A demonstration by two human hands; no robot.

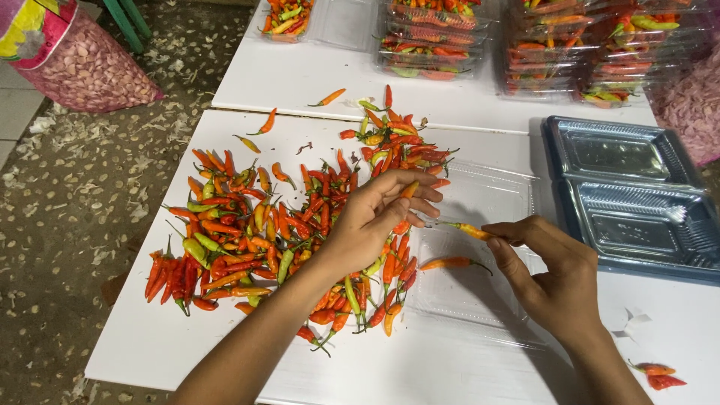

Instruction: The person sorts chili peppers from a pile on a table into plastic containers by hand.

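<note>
A big heap of red, orange and green chili peppers [247,232] covers the white table [450,367]. My left hand [375,217] hovers over the heap's right side and pinches a small orange chili [409,190] between its fingertips. My right hand [551,274] is to the right, holding a yellow-orange chili [471,230] by its end above an open clear plastic tray [480,255]. One orange chili [450,263] lies in that tray.
Blue-tinted empty plastic trays [630,195] sit at the right. Stacks of filled clear chili packs [525,37] line the back. A mesh sack [79,60] stands on the littered floor at left. Two loose chilies [658,375] lie at the table's right front.
</note>
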